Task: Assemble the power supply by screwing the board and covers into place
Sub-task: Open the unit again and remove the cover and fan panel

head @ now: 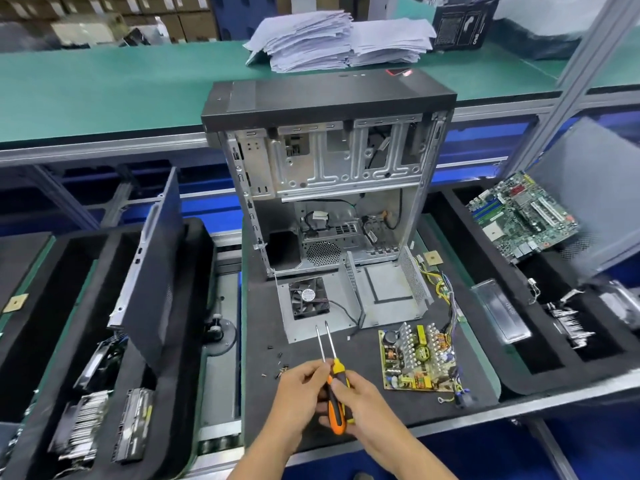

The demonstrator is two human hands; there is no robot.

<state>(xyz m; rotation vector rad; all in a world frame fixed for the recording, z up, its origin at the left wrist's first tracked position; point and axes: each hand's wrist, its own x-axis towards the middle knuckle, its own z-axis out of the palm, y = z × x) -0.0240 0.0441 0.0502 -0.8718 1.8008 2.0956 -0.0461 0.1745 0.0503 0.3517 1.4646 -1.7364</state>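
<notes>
Above black mat (263, 306), both hands grip screwdrivers (335, 389), shafts pointing away

We hold both forearms low and converging, our left hand (300, 382) and right hand (358, 398) curled, fingers meeting at centre.

This is an electronics assembly workshop, a factory line by the look of it. A green-matted worktop (104, 88) on an aluminium frame runs across at twelve o'clock, carrying stacked paperwork (332, 39). Cardboard cartons (180, 15) pile up at eleven. Black foam trays (194, 271) at nine and three hold computer parts, a motherboard (519, 220) among them.
</notes>
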